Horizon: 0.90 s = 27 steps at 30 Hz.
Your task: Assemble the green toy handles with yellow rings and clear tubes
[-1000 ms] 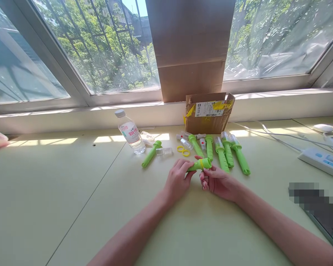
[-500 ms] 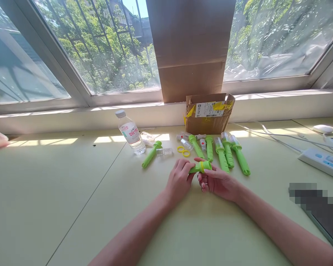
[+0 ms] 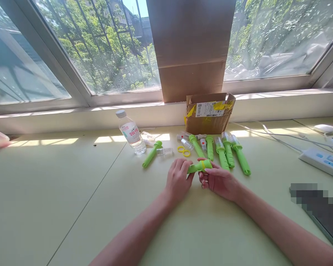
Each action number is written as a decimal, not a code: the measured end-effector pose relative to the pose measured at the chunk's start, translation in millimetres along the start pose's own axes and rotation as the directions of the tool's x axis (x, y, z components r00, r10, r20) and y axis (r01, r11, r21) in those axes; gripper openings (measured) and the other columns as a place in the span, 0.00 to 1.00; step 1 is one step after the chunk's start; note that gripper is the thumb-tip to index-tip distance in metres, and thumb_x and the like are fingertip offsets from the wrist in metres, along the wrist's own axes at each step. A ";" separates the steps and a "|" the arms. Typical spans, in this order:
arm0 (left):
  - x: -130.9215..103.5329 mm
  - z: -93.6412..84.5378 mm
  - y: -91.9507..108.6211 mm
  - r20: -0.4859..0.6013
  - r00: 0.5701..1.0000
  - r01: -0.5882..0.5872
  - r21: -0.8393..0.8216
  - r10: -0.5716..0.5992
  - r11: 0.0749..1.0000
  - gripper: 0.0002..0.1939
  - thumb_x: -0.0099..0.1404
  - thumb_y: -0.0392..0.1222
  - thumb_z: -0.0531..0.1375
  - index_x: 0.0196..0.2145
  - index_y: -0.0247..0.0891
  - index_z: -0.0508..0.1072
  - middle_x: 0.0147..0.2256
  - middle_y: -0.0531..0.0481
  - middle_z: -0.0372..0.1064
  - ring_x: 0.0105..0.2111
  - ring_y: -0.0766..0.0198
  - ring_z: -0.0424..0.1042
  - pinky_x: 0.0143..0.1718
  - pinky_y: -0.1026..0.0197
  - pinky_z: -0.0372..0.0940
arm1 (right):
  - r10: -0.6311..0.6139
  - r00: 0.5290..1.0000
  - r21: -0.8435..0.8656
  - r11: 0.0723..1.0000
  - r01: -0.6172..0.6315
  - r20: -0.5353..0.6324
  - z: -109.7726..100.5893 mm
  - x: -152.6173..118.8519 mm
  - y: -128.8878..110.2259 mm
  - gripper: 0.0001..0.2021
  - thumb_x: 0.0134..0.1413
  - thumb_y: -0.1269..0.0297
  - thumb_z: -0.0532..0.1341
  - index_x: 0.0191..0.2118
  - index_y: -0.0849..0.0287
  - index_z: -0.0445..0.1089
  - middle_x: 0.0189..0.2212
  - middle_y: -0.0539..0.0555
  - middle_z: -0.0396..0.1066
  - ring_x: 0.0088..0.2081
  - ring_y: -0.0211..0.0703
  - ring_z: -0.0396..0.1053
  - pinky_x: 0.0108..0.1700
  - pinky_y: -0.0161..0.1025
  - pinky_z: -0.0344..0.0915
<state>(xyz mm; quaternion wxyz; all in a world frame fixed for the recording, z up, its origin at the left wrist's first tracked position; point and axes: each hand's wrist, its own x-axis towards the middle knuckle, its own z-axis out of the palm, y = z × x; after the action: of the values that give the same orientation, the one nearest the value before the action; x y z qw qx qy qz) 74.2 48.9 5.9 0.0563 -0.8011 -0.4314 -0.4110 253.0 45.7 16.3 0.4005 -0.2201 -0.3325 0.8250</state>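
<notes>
A green plastic handle (image 3: 194, 168) with a threaded, flared end lies across both my hands, just above the table. My left hand (image 3: 180, 177) is closed round its narrow end, fingers over the top. At the flared end, my right hand (image 3: 218, 179) pinches the handle between thumb and fingers, beside a yellow ring (image 3: 202, 165) seated below the thread. Beyond them on the table are two loose yellow rings (image 3: 183, 150), clear plastic caps (image 3: 164, 152) and several more green handles (image 3: 241, 159). Some of those handles carry clear caps. Part of the held handle is hidden by my fingers.
A water bottle (image 3: 131, 133) stands at the back left, near a lone green handle (image 3: 152, 154). Behind the parts is an open cardboard box (image 3: 208, 123). A white power strip (image 3: 322, 162) with cables and a dark phone (image 3: 316, 210) lie to the right.
The held handle has tilted slightly, and my left hand has shifted a little along it, showing more green between the hands. My right hand's fingers have moved slightly.
</notes>
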 end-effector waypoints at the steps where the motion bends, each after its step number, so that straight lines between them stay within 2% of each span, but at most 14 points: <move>1: 0.4 -0.5 1.2 0.012 1.000 0.002 -0.004 -0.002 1.000 0.08 0.62 0.37 0.57 0.39 0.39 0.63 0.34 0.48 0.65 0.35 0.60 0.65 0.34 0.60 0.64 | -0.015 1.000 0.016 1.000 0.016 -0.025 -0.9 0.9 -0.3 0.16 0.55 0.67 0.59 0.51 0.51 0.64 0.28 0.51 0.69 0.29 0.37 0.66 0.32 0.36 0.64; 4: 0.7 -2.2 6.0 0.088 0.993 -0.073 -0.005 0.074 0.997 0.09 0.64 0.42 0.55 0.41 0.38 0.63 0.33 0.47 0.68 0.33 0.61 0.67 0.32 0.60 0.63 | -0.078 0.985 0.035 0.996 0.085 -0.154 -3.5 4.5 -0.9 0.13 0.57 0.59 0.58 0.47 0.53 0.66 0.21 0.48 0.65 0.24 0.35 0.62 0.27 0.33 0.61; 7: 0.5 -5.2 10.6 0.183 0.964 -0.191 -0.026 0.193 0.981 0.14 0.65 0.45 0.53 0.46 0.36 0.62 0.33 0.46 0.69 0.32 0.60 0.68 0.31 0.59 0.63 | -0.124 0.961 0.015 0.991 0.131 -0.248 -3.8 7.4 -0.2 0.13 0.56 0.53 0.57 0.42 0.55 0.68 0.14 0.43 0.56 0.17 0.31 0.51 0.19 0.30 0.52; 10: 0.9 -9.0 12.9 0.242 0.942 -0.224 -0.065 0.233 0.972 0.17 0.65 0.46 0.51 0.49 0.35 0.60 0.35 0.45 0.70 0.34 0.59 0.69 0.33 0.58 0.64 | -0.189 0.929 -0.069 0.982 0.176 -0.319 0.0 8.1 2.1 0.15 0.53 0.49 0.58 0.37 0.56 0.69 0.13 0.41 0.48 0.16 0.30 0.43 0.17 0.30 0.45; 12: 1.5 -11.1 13.6 0.274 0.928 -0.242 -0.078 0.254 0.967 0.19 0.66 0.47 0.50 0.51 0.35 0.59 0.36 0.45 0.71 0.35 0.59 0.70 0.33 0.58 0.64 | -0.293 0.865 -0.194 0.953 0.232 -0.407 3.8 7.7 4.1 0.16 0.51 0.48 0.60 0.34 0.57 0.68 0.14 0.42 0.49 0.16 0.31 0.44 0.18 0.30 0.45; 14: 2.1 -12.6 14.2 0.308 0.910 -0.266 -0.075 0.276 0.961 0.21 0.66 0.47 0.49 0.53 0.35 0.58 0.36 0.45 0.71 0.35 0.59 0.70 0.33 0.58 0.64 | -0.433 0.764 -0.351 0.892 0.285 -0.478 7.3 7.1 6.0 0.16 0.50 0.48 0.60 0.31 0.58 0.68 0.16 0.43 0.52 0.18 0.32 0.49 0.19 0.31 0.48; 16: 2.6 -13.5 14.9 0.340 0.893 -0.290 -0.067 0.295 0.955 0.23 0.67 0.48 0.48 0.56 0.35 0.56 0.35 0.45 0.70 0.34 0.59 0.69 0.32 0.58 0.64 | -0.559 0.671 -0.490 0.811 0.320 -0.488 9.8 6.5 7.5 0.16 0.50 0.47 0.60 0.29 0.58 0.66 0.19 0.45 0.56 0.21 0.34 0.54 0.22 0.32 0.52; 18: 2.9 -13.4 15.5 0.372 0.873 -0.315 -0.062 0.315 0.947 0.25 0.67 0.50 0.48 0.58 0.34 0.54 0.35 0.45 0.70 0.34 0.59 0.69 0.32 0.58 0.64 | -0.645 0.619 -0.604 0.729 0.323 -0.448 11.4 6.1 8.6 0.16 0.52 0.48 0.59 0.28 0.57 0.65 0.20 0.46 0.58 0.24 0.35 0.57 0.26 0.33 0.56; 20: 2.7 -11.9 15.9 0.404 0.849 -0.348 -0.056 0.339 0.936 0.26 0.67 0.52 0.48 0.57 0.33 0.55 0.35 0.45 0.70 0.33 0.59 0.68 0.31 0.58 0.64 | -0.684 0.624 -0.698 0.653 0.293 -0.378 12.4 5.8 9.7 0.15 0.52 0.50 0.59 0.28 0.57 0.64 0.22 0.47 0.60 0.26 0.37 0.59 0.29 0.34 0.58; 24: 0.8 -6.3 14.9 0.440 0.829 -0.369 -0.032 0.345 0.929 0.15 0.67 0.48 0.47 0.43 0.35 0.66 0.35 0.45 0.69 0.34 0.59 0.68 0.30 0.58 0.62 | -0.581 0.774 -0.772 0.602 0.201 -0.252 13.3 6.3 12.0 0.12 0.49 0.54 0.63 0.34 0.58 0.67 0.26 0.48 0.66 0.30 0.39 0.63 0.34 0.36 0.61; 25: 0.3 -5.1 14.3 0.436 0.833 -0.365 -0.031 0.341 0.931 0.13 0.67 0.46 0.48 0.40 0.36 0.66 0.35 0.45 0.69 0.34 0.59 0.68 0.30 0.59 0.62 | -0.552 0.800 -0.776 0.603 0.188 -0.235 13.3 6.7 12.5 0.12 0.49 0.55 0.63 0.35 0.58 0.67 0.27 0.49 0.67 0.30 0.40 0.64 0.35 0.36 0.61; 27: -0.2 -3.7 13.1 0.415 0.848 -0.349 -0.032 0.330 0.937 0.11 0.66 0.45 0.49 0.37 0.37 0.66 0.34 0.45 0.69 0.34 0.60 0.68 0.30 0.59 0.62 | -0.531 0.815 -0.774 0.608 0.176 -0.232 13.0 7.7 13.0 0.12 0.49 0.56 0.63 0.35 0.58 0.68 0.27 0.49 0.67 0.30 0.40 0.64 0.34 0.35 0.62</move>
<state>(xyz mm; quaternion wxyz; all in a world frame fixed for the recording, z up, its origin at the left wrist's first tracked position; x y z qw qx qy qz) 81.6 39.0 11.6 0.0531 -0.9319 -0.2940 -0.2056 233.6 41.1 14.9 0.5044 -0.4672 -0.5668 0.4539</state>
